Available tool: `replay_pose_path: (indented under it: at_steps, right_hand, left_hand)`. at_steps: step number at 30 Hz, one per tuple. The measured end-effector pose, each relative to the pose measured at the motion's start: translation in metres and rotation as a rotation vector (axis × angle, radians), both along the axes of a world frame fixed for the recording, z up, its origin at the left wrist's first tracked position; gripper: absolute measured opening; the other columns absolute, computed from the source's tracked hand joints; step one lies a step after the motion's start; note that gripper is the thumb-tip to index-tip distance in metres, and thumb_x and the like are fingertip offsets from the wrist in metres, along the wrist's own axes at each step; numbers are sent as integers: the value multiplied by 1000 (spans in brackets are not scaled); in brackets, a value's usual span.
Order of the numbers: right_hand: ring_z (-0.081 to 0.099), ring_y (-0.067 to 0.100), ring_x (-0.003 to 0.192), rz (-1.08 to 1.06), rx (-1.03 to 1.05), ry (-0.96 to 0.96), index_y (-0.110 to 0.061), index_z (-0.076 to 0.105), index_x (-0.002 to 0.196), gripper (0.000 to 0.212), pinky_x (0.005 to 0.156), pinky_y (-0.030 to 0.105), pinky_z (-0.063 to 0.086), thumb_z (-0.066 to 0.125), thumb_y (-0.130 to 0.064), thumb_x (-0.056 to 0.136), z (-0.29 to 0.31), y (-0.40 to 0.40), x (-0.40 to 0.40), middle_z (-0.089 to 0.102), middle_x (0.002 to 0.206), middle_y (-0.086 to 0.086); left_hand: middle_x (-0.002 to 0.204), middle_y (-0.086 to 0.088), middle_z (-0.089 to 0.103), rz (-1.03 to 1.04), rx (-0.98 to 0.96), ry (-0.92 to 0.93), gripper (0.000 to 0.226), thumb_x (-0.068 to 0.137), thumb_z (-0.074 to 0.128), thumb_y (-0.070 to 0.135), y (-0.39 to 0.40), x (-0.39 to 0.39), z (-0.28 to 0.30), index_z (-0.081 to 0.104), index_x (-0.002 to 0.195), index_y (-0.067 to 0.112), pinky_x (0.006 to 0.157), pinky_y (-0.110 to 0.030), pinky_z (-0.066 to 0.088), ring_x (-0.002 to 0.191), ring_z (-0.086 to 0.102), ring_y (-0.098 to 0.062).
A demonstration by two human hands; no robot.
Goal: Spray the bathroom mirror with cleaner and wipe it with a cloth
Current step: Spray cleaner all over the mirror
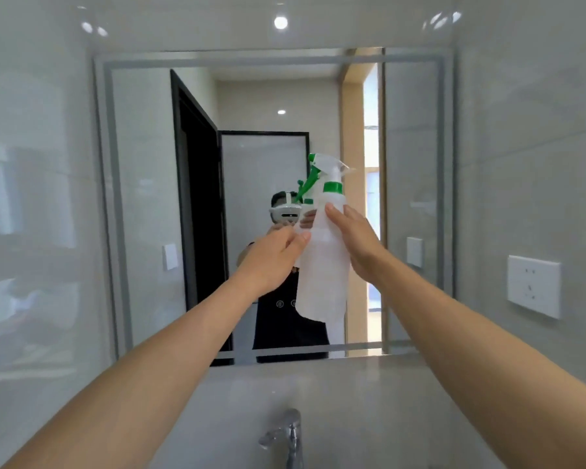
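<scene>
Below the mirror sits a tap; before its glass, right hand grips the spray bottle upright, left hand pinching its side, seemingly steadying aim.

Pale glossy tiles are covering the walls and catching soft reflections of round ceiling lights. A white wall socket is sitting on the right-hand wall. Below, a chrome faucet is rising at the bottom edge (its base is cut off). A black-framed door and a warm wooden doorway are showing in reflection, daylight glowing beyond.
</scene>
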State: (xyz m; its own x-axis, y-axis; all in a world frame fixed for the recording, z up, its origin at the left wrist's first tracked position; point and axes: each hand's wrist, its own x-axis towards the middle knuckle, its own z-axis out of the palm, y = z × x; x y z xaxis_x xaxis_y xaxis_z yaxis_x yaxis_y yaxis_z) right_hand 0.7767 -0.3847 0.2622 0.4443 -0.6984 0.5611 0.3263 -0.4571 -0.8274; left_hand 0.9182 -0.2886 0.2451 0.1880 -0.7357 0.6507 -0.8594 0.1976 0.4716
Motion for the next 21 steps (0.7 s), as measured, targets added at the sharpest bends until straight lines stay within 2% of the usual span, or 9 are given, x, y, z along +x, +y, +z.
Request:
replay_pose_path:
  at_steps: [2, 4, 6, 9, 11, 14, 18, 21]
  right_hand:
    - [72, 26, 99, -45, 9, 1, -13, 63, 120, 30, 89, 42, 60, 55, -35, 102, -5, -5, -16, 73, 113, 11]
    - [73, 22, 93, -58, 9, 14, -15, 64, 116, 23, 86, 39, 60, 54, -32, 103, -11, -6, -31, 75, 106, 7]
    - [73, 20, 91, -56, 8, 39, -17, 65, 113, 20, 83, 37, 60, 53, -31, 103, -16, -6, -43, 75, 102, 4]
    - [74, 16, 86, -5, 2, 74, -19, 63, 113, 19, 75, 30, 59, 50, -31, 104, -20, -2, -59, 76, 94, -1]
    - [73, 16, 88, 7, -14, 111, -19, 61, 117, 23, 76, 30, 59, 50, -34, 104, -19, 1, -64, 75, 97, 0]
    - [72, 22, 93, 24, -48, 154, -16, 57, 123, 31, 81, 36, 58, 51, -38, 103, -15, 5, -66, 72, 104, 6]
    - [71, 24, 97, 80, -58, 163, -16, 58, 122, 31, 84, 38, 58, 51, -38, 102, -9, 8, -65, 72, 106, 7]
    - [71, 22, 96, 139, -51, 156, -16, 59, 121, 28, 83, 36, 57, 49, -35, 103, -7, 8, -64, 73, 104, 6]
  left_hand:
    - [93, -1, 71, -60, -66, 72, 46, 100, 39, 57, -17, 0, 5, 65, 98, 19, 88, -48, 55, 86, 68, -20]
    - [84, 1, 67, -152, -151, 248, 52, 86, 44, 68, -32, -3, 18, 64, 93, 21, 81, -45, 56, 75, 62, -21]
    - [78, 2, 59, -227, -200, 409, 54, 78, 47, 72, -44, -10, 33, 63, 90, 22, 73, -45, 45, 68, 52, -19]
    - [86, 4, 62, -234, -236, 447, 44, 97, 44, 56, -55, -26, 51, 66, 102, 19, 77, -39, 47, 77, 57, -16]
    - [88, 6, 63, -261, -246, 476, 38, 103, 41, 47, -63, -33, 58, 66, 104, 19, 76, -33, 47, 85, 60, -14]
    - [87, 4, 59, -348, -260, 560, 32, 106, 42, 39, -67, -42, 63, 64, 104, 17, 68, -25, 40, 80, 54, -10]
    - [87, 0, 59, -384, -351, 580, 23, 104, 47, 35, -68, -41, 65, 59, 88, 24, 71, -28, 43, 82, 53, -14]
    - [92, 3, 63, -410, -360, 607, 18, 102, 50, 35, -65, -35, 68, 62, 95, 25, 71, -27, 43, 85, 56, -13]
